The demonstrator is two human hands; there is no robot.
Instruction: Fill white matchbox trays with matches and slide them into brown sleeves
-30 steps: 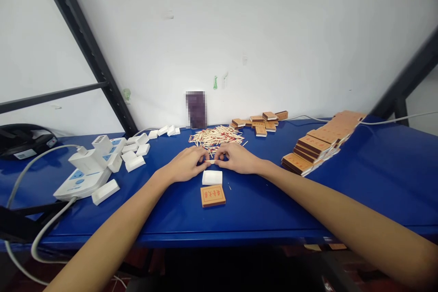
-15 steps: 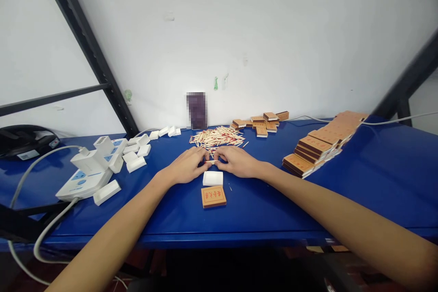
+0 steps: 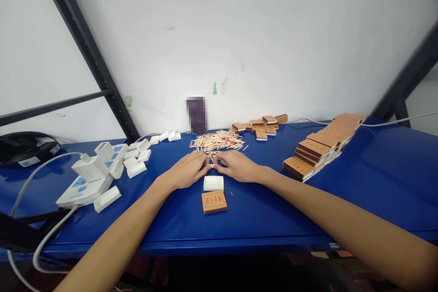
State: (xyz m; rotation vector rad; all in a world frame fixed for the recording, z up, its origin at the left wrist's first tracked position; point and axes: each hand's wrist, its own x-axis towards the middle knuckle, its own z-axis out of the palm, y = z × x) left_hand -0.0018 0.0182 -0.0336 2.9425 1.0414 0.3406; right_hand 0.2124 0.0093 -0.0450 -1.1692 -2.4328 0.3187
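My left hand (image 3: 191, 169) and my right hand (image 3: 235, 164) face each other at the near edge of a loose heap of red-tipped matches (image 3: 221, 140). Between their fingertips both pinch a few matches (image 3: 212, 165), lying crosswise; how many is too small to tell. Just below the hands lies a white matchbox tray (image 3: 213, 183). Nearer to me, an orange-brown matchbox sleeve (image 3: 214, 201) with red print rests flat, close to the tray. A single stray match or splinter (image 3: 231, 191) lies to their right.
White trays (image 3: 137, 164) and a power strip (image 3: 84, 189) with plugs and cables occupy the left. Matchboxes lie in a pile (image 3: 263, 127) by the wall and in stacked rows (image 3: 315, 148) at right. A dark pixelated object (image 3: 196, 115) stands against the wall. Black rack posts (image 3: 85, 54) frame the blue table.
The camera view has tilted slightly, so the scene sits a little lower. My hands stay together over the same spot, and the fingertips have drawn slightly closer around the matches.
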